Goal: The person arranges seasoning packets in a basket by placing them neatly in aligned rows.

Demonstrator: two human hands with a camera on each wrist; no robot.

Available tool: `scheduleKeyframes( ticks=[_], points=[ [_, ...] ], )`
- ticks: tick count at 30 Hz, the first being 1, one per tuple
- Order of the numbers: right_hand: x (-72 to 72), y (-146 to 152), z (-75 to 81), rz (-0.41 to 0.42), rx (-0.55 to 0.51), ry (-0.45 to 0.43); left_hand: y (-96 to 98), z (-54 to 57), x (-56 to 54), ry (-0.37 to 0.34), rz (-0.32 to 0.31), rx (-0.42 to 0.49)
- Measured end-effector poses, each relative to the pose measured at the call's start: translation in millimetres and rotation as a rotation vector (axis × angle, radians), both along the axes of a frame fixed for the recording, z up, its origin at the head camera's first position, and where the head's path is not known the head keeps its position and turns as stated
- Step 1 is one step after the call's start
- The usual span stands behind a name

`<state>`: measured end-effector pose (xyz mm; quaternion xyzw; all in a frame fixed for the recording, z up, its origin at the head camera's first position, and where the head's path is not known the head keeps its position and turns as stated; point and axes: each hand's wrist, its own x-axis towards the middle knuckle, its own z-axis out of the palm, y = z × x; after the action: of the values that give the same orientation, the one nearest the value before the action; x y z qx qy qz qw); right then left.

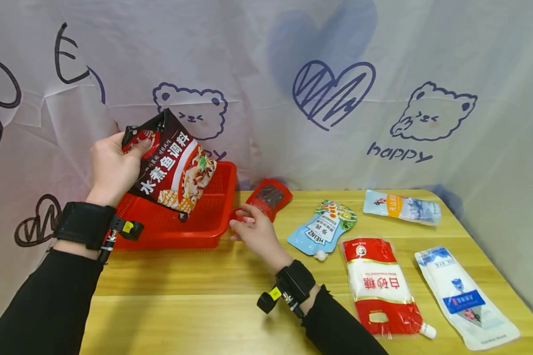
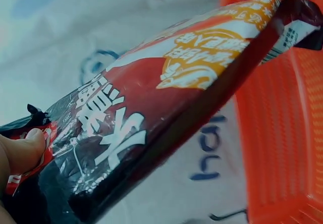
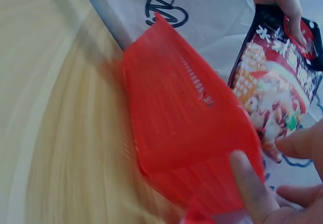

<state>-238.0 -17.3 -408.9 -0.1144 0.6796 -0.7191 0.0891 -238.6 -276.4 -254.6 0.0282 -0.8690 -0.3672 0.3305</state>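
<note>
My left hand [image 1: 115, 162] pinches a black and red seasoning packet [image 1: 171, 165] by its upper corner, thumb across the front. The packet hangs tilted over the red plastic basket [image 1: 177, 241], its food picture facing me. In the left wrist view the same packet [image 2: 136, 103] fills the middle, with the thumb on its end. My right hand [image 1: 257, 234] holds nothing, its fingers loosely spread by the basket's right side. Just behind those fingers lies a red pouch [image 1: 271, 197] with a dark window, partly hidden by the hand.
To the right on the wooden table [image 1: 182, 305] lie a blue Heinz pouch [image 1: 322, 229], a blue and white packet [image 1: 401, 207], a red and white sugar bag [image 1: 379, 286] with a spout, and a white and blue bag [image 1: 466, 301]. A printed curtain [image 1: 257, 74] hangs behind.
</note>
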Motion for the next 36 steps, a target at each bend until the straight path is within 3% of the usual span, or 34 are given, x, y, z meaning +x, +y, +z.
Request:
scheduleKeyframes(
  ticks=[4,8,17,22,36],
  points=[
    [-2.3,-11,-4.3,-0.037,0.036,-0.020,-14.5,-6.4,-11.4,-0.103,0.003,-0.040],
    [-3.5,-17,-4.7,-0.062,-0.009,-0.055,-29.0,-13.6,-20.5,-0.189,-0.002,-0.059],
    [-3.5,-19,-2.7,-0.065,-0.072,-0.077,-68.3,-30.1,-36.1,-0.313,0.013,-0.121],
    [-3.0,-21,-1.2,-0.064,-0.051,-0.064,-90.0,-38.0,-38.9,-0.360,0.042,-0.150],
    [-2.4,-26,-0.4,-0.050,-0.028,-0.078,-149.5,-53.6,-33.1,-0.553,0.226,-0.153]
  ],
)
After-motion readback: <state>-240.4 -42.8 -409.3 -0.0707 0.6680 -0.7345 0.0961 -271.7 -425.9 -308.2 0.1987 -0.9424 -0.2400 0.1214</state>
